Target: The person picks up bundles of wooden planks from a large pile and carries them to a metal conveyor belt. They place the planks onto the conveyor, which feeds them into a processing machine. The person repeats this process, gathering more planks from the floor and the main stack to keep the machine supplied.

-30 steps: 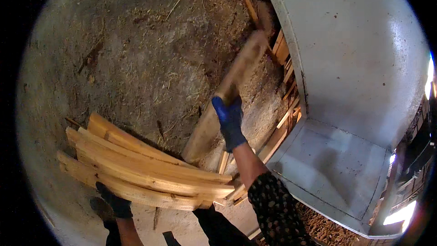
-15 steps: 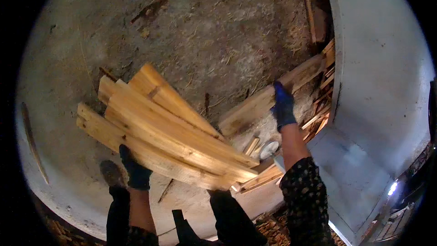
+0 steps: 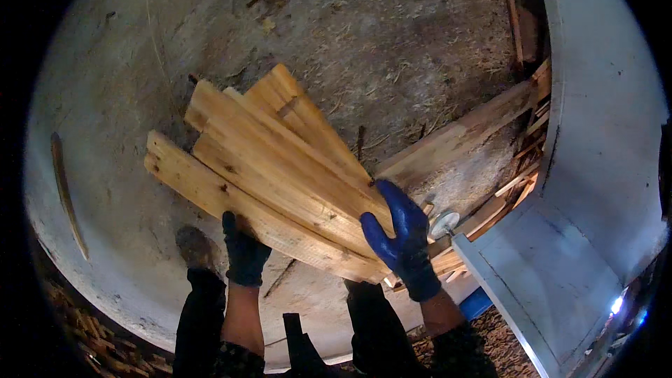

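Now planks [image 3: 280, 175] across gloved fingers [image 3: 241, 248].

The boards [image 3: 273, 168] lie in a stack across the middle, above the floor [image 3: 126, 84]. The left hand [image 3: 243, 252] is under their near edge – the right hand [image 3: 399, 238] at their right end. A long plank [image 3: 462, 133] runs from that end up to the panel [image 3: 602, 98] on the right. A stick [image 3: 66, 192] lies at the floor's left edge.
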Demonstrator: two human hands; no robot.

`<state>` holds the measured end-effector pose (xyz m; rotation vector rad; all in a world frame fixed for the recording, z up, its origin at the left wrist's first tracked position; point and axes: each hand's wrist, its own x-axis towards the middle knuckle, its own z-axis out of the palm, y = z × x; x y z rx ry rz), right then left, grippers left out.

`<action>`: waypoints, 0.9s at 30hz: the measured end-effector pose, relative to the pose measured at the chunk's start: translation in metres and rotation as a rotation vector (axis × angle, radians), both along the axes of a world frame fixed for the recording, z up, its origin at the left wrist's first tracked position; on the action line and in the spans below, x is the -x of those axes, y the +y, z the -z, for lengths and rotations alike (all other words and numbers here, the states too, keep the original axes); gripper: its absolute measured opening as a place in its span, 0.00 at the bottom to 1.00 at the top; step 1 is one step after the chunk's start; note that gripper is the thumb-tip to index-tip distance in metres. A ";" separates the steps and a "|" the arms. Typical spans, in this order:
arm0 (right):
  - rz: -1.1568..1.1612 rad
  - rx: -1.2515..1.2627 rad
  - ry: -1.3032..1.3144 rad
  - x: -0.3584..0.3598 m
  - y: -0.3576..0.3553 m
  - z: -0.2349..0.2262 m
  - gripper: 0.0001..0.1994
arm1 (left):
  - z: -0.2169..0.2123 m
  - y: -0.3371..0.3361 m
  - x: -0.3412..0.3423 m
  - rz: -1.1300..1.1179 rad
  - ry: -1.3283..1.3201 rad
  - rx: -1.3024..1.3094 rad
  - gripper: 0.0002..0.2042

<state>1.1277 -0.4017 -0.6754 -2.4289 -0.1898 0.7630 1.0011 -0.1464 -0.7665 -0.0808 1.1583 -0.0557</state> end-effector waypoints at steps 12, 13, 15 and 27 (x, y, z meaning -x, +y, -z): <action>0.098 -0.112 0.832 -0.058 0.039 0.039 0.34 | -0.014 -0.037 0.012 0.337 0.066 -0.067 0.27; 0.110 -0.174 0.781 -0.054 0.041 0.035 0.35 | -0.018 -0.037 0.010 0.329 0.068 -0.079 0.26; 0.151 -0.295 0.679 -0.038 0.037 0.022 0.37 | -0.016 -0.035 0.014 0.371 0.003 -0.095 0.27; 0.385 -0.120 1.001 -0.018 0.029 -0.048 0.32 | -0.104 -0.062 0.015 0.275 0.146 -0.152 0.21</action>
